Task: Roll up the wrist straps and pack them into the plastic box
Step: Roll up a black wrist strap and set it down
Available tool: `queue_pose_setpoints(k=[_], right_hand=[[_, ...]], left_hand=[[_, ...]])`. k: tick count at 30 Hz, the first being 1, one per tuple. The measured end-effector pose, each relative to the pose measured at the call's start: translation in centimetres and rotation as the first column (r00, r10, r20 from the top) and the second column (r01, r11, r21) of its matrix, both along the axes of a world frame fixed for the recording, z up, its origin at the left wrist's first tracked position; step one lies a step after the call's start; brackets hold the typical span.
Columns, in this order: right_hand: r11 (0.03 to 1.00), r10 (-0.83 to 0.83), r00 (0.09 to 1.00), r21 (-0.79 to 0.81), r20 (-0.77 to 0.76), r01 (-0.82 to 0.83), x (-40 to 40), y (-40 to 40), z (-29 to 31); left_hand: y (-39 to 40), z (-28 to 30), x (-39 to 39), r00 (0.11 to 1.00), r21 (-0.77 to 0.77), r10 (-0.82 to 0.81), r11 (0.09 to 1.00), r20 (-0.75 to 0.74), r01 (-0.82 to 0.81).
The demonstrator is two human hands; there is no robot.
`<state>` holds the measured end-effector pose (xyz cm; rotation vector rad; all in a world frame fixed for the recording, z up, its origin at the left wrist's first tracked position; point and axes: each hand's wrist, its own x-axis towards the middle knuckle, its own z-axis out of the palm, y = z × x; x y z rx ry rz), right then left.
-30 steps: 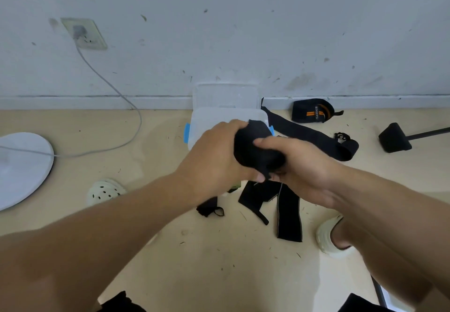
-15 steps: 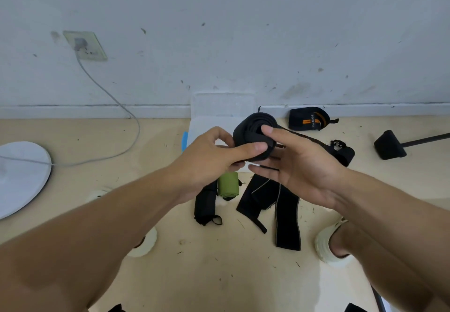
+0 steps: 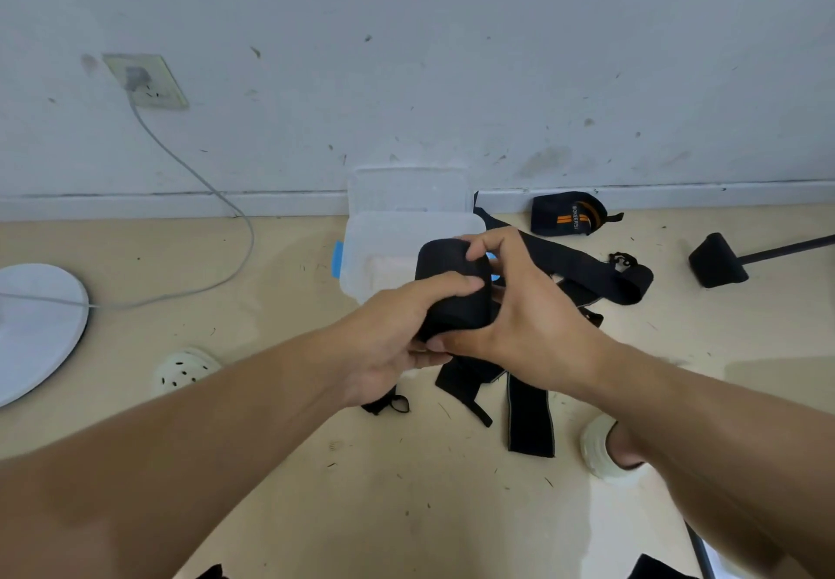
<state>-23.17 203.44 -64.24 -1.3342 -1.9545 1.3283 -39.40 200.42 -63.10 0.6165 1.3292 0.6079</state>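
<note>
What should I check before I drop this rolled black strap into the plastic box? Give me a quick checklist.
1. Roll held firmly: ok. The left hand and right hand both grip the rolled black strap.
2. Tail wound in: not ok. A length of strap trails from the roll to the floor on the right.
3. Box open: ok. The plastic box has its lid leaning on the wall behind it.
4. Room in the box: cannot tell; the hands cover most of it.
5. Straps left: not ok. Loose straps lie on the floor.
</note>
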Motion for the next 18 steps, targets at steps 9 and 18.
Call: queue_pose_setpoints(k=[9,18], right_hand=[[0.792,-0.381,0.890,-0.586,-0.250,0.174,0.4,1.7,0.4],[0.676,-0.265,0.954,-0.732,-0.140,0.081,0.6,1.4,-1.3]], left_hand=[[0.2,-1.2,-0.3,0.998,0.051,0.031,0.998,-0.047,-0.029],[0.0,-3.9,-0.4,0.950,0.110,-0.125,0.981,-0.285,0.162]])
